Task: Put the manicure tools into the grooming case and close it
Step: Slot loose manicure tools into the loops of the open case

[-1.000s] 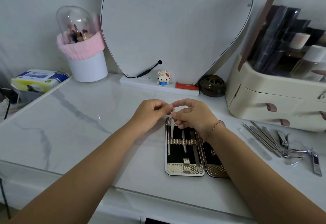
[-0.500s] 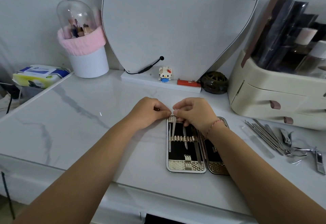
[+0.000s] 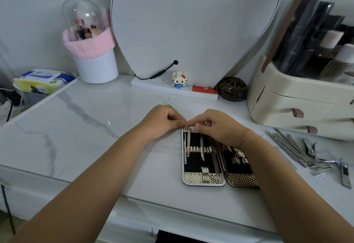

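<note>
White marble makes up the table (image 3: pixel 92 131), and the grooming case (image 3: pixel 204 177) lies open and flat on it, near the front edge. Its left half has a black inside with shiny gold straps. A few thin metal tools are tucked under the straps: a thin tool (image 3: pixel 188 139) near the left side, a short one (image 3: pixel 202 148) in the middle and a long nail file (image 3: pixel 215 161) on the right. The right half of the case is partly hidden under the right arm. The left hand (image 3: pixel 162 122) and the right hand (image 3: pixel 218 128) meet at the top end of the left half. Both have curled fingers, with the tips pressed together right at the top gold strap, above the thin tool. I cannot tell if they pinch the tool or the strap. A red string (image 3: pixel 245 136) goes around the right wrist. More loose tools (image 3: pixel 287 145) lie in a pile on the table well to the right of the case, with nail clippers (image 3: pixel 309 148) beside them. Behind them stands a cream box with drawers (image 3: pixel 287 105). A big mirror (image 3: pixel 191 22) stands at the back, with a little toy cat (image 3: pixel 179 79) on its base.
</note>
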